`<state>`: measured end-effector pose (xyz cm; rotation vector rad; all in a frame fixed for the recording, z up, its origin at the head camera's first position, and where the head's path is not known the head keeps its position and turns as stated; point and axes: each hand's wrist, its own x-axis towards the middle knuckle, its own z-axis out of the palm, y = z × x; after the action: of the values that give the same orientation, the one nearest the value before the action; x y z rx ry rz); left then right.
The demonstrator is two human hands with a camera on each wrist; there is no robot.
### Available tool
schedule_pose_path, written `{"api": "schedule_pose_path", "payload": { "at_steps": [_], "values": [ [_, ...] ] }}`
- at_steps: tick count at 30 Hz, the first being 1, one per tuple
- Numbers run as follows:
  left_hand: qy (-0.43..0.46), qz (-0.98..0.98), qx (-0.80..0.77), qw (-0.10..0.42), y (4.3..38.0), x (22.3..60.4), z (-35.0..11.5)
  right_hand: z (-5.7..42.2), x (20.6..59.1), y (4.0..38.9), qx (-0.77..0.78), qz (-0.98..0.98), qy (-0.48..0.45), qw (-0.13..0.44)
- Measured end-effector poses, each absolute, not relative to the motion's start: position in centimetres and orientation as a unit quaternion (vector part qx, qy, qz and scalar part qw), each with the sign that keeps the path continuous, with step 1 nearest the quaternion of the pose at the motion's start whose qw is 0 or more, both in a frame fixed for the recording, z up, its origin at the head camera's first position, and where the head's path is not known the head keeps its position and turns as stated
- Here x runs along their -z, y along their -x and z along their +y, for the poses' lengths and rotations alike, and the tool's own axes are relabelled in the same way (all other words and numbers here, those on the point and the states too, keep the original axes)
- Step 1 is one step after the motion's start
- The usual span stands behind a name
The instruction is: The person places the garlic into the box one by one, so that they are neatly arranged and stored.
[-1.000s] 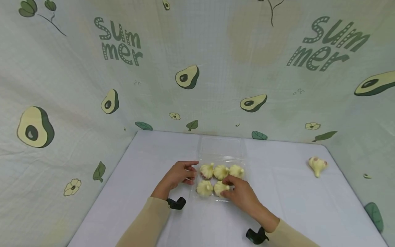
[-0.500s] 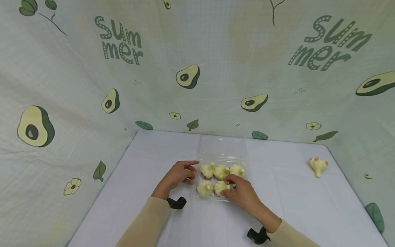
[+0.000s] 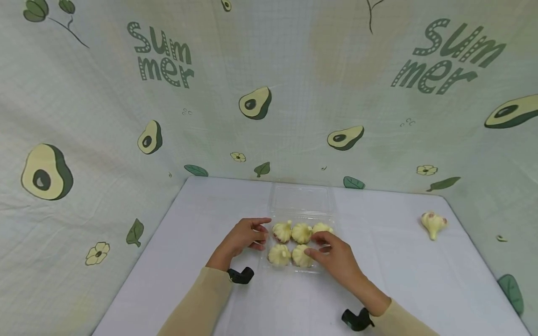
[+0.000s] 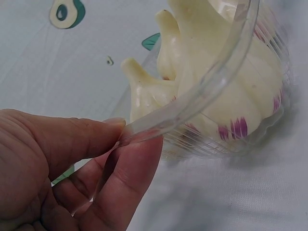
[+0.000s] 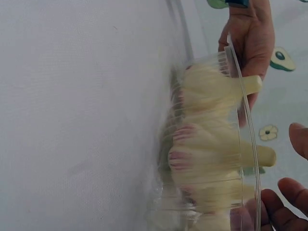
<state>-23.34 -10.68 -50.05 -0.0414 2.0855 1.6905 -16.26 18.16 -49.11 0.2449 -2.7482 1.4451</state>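
Note:
A clear plastic clamshell container (image 3: 277,270) holds several garlic bulbs, three in the far row and two in the near row. My left hand (image 3: 245,237) is at its left side. In the left wrist view, thumb and index finger pinch the container's rim (image 4: 211,89). My right hand (image 3: 338,261) is over the right part of the container, beside the near-row garlic bulb (image 3: 300,255). Its thumb (image 5: 299,139) and fingers (image 5: 293,197) stand apart with nothing between them in the right wrist view. The hand partly covers the far-right garlic bulb (image 3: 322,227).
The container's transparent lid (image 3: 301,199) lies opened back on the white table (image 3: 227,200). Another garlic bulb (image 3: 434,225) lies alone near the table's right edge. A patterned cloth (image 3: 298,56) hangs behind and along both sides.
My right hand has let go of the near-row garlic bulb and drawn off to the right. My left hand has stayed at the container's rim.

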Motion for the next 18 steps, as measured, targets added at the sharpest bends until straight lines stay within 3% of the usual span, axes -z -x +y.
{"api": "schedule_pose_path", "payload": {
  "at_steps": [18],
  "values": [
    [0.015,0.76,-0.61,0.223,23.5,50.0,-10.5,24.1,47.8,18.1,-0.468,-0.861,-0.047,0.196]
  ]
}}
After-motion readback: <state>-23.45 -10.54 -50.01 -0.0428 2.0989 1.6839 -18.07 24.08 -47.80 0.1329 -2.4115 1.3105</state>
